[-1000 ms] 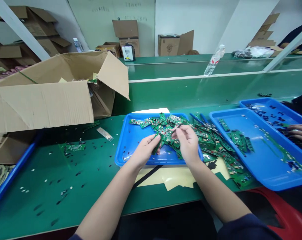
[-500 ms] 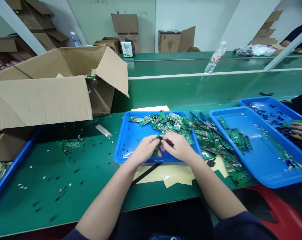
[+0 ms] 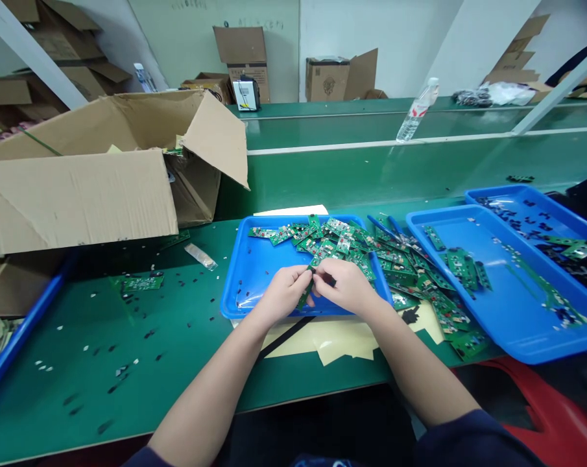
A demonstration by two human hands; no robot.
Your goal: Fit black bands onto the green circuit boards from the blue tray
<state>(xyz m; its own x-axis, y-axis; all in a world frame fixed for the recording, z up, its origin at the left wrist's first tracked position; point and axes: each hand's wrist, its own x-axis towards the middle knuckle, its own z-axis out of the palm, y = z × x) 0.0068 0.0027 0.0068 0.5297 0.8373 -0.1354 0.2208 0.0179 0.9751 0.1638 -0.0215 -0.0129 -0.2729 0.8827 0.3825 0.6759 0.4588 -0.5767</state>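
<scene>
Over the front of a blue tray (image 3: pixel 229 285), my left hand (image 3: pixel 286 290) is closed on a small green circuit board (image 3: pixel 303 297), which slants down between my hands. My right hand (image 3: pixel 342 284) is pinched at the board's upper end; its fingertips are curled in, and whether they grip the board itself or a small dark part on it is hidden. Behind my hands, a heap of similar circuit boards (image 3: pixel 329 240) fills the tray's back and right side. More boards (image 3: pixel 432 295) spill over the table to the right of the tray.
Two more blue trays (image 3: pixel 510 347) with boards and dark bits stand at right. An open cardboard box (image 3: pixel 79 201) takes up the back left. Small dark and white scraps lie on the green table (image 3: pixel 176 363). A water bottle (image 3: pixel 417 111) leans on the back ledge.
The other person's hand at the far right has gone out of view, leaving boards showing in the far tray. My hands stay almost in place on the board.
</scene>
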